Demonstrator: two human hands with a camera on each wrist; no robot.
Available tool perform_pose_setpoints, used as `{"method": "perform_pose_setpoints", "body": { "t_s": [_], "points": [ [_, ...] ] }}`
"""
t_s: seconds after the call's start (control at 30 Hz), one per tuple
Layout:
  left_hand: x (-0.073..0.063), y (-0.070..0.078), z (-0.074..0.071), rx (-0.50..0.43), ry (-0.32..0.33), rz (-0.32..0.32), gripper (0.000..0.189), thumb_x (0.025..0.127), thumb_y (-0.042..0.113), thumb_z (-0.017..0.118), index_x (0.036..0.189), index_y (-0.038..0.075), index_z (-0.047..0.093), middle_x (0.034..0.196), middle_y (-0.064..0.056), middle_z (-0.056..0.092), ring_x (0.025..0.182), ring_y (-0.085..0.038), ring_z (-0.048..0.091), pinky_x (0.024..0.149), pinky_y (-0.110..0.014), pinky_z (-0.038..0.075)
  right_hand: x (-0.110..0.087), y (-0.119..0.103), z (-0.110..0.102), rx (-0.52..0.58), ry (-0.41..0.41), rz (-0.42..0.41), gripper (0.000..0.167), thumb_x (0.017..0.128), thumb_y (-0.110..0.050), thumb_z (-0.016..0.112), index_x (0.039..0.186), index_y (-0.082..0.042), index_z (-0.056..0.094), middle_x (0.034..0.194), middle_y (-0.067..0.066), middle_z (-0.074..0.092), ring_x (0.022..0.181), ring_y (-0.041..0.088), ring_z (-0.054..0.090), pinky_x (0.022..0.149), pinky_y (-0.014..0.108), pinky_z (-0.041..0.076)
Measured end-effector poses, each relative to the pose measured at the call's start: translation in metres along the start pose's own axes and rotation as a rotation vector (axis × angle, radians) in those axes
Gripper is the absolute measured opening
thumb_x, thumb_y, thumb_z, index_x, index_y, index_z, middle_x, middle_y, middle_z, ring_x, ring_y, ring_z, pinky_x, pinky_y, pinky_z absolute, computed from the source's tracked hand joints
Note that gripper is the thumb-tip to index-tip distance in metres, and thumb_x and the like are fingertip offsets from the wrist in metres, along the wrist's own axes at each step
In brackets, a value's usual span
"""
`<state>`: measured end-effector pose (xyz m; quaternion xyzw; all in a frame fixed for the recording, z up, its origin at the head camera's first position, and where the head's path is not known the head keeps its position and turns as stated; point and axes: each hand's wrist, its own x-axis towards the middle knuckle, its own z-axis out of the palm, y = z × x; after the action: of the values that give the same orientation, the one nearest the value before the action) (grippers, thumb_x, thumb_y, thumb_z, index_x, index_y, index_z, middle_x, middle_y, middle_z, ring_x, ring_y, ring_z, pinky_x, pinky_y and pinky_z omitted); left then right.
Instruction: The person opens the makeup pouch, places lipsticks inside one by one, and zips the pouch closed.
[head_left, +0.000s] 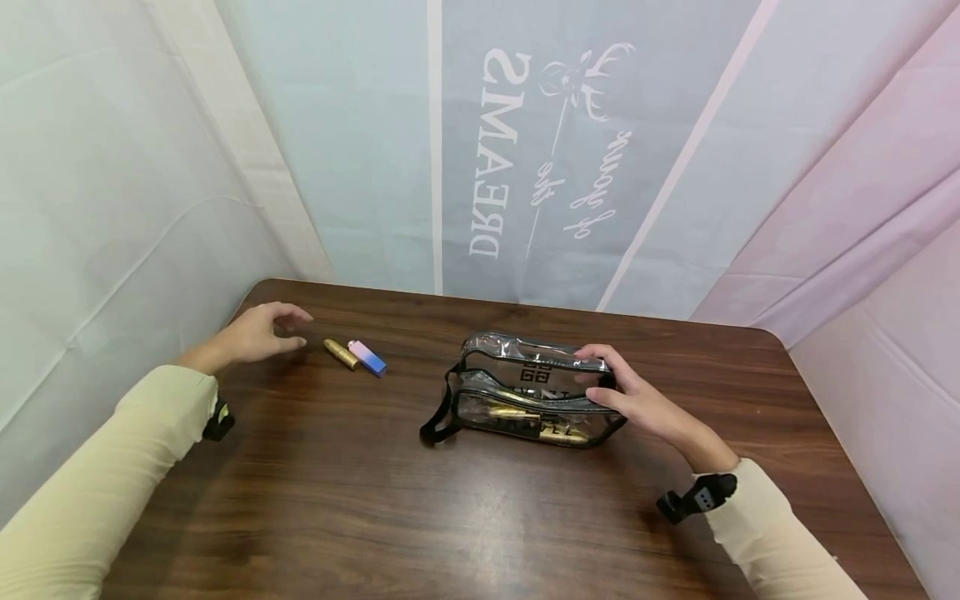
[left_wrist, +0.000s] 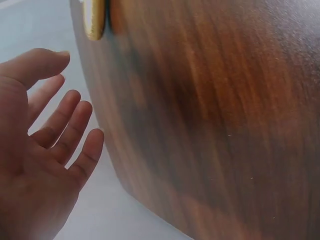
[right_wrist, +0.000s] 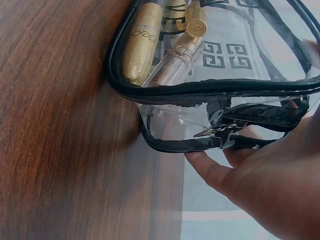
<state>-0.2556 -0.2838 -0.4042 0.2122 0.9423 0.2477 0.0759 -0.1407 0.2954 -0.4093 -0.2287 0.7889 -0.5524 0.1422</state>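
Observation:
A clear pouch with black trim and printed lettering stands on the table, its top apparently unzipped. My right hand grips its right end, thumb on the near side and fingers on the far side. Inside lie several gold tubes, seen through the plastic in the right wrist view. My left hand hovers at the table's left, fingers loosely spread and holding nothing. Just right of its fingertips lie a gold tube and a pink-to-blue rectangular tube, side by side.
The dark wood table has rounded far corners. A printed curtain hangs behind its far edge, with pale cloth at both sides. From the pouch's left end a black strap hangs onto the table.

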Motion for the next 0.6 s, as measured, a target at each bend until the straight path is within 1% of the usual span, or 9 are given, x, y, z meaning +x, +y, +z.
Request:
{"method": "perform_pose_setpoints", "body": {
  "t_s": [0.13, 0.33, 0.4, 0.5, 0.6],
  "points": [
    [0.0, -0.004, 0.003, -0.002, -0.009, -0.007, 0.04, 0.091, 0.014, 0.079, 0.123, -0.006, 0.065, 0.114, -0.025, 0.065, 0.104, -0.04, 0.061, 0.089, -0.056, 0.049, -0.001, 0.0, 0.001, 0.001, 0.001, -0.003, 0.045, 0.104, 0.004, 0.048, 0.146, -0.004, 0.033, 0.155, 0.028, 0.019, 0.133, 0.042, 0.046, 0.096, 0.025, 0.048],
    [0.003, -0.008, 0.011, 0.005, -0.024, 0.02, 0.038, 0.091, 0.014, 0.079, 0.12, -0.007, 0.066, 0.11, -0.023, 0.065, 0.099, -0.037, 0.062, 0.088, -0.055, 0.049, -0.001, 0.0, 0.004, 0.0, 0.006, -0.007, 0.045, 0.104, 0.004, 0.047, 0.146, -0.003, 0.032, 0.155, 0.03, 0.018, 0.133, 0.046, 0.045, 0.096, 0.024, 0.048],
    [0.006, -0.008, 0.016, 0.002, -0.028, 0.029, 0.036, 0.091, 0.012, 0.078, 0.12, -0.007, 0.066, 0.11, -0.022, 0.065, 0.098, -0.036, 0.062, 0.088, -0.055, 0.05, -0.002, 0.0, 0.005, -0.001, 0.01, -0.013, 0.045, 0.104, 0.005, 0.047, 0.146, -0.002, 0.032, 0.154, 0.03, 0.019, 0.133, 0.045, 0.046, 0.096, 0.024, 0.048],
    [0.009, -0.009, 0.025, -0.001, -0.033, 0.043, 0.034, 0.091, 0.011, 0.077, 0.119, -0.006, 0.067, 0.111, -0.021, 0.066, 0.098, -0.035, 0.063, 0.088, -0.055, 0.05, -0.003, -0.001, 0.007, -0.004, 0.015, -0.021, 0.045, 0.104, 0.005, 0.047, 0.145, -0.001, 0.032, 0.154, 0.028, 0.022, 0.132, 0.039, 0.049, 0.096, 0.023, 0.049],
    [0.011, -0.009, 0.033, 0.001, -0.025, 0.052, 0.035, 0.09, 0.014, 0.079, 0.118, -0.005, 0.068, 0.11, -0.02, 0.066, 0.098, -0.035, 0.063, 0.088, -0.054, 0.05, -0.003, -0.001, 0.008, -0.007, 0.017, -0.026, 0.045, 0.104, 0.005, 0.047, 0.145, -0.002, 0.032, 0.153, 0.027, 0.023, 0.132, 0.036, 0.05, 0.096, 0.023, 0.049]
  ]
}}
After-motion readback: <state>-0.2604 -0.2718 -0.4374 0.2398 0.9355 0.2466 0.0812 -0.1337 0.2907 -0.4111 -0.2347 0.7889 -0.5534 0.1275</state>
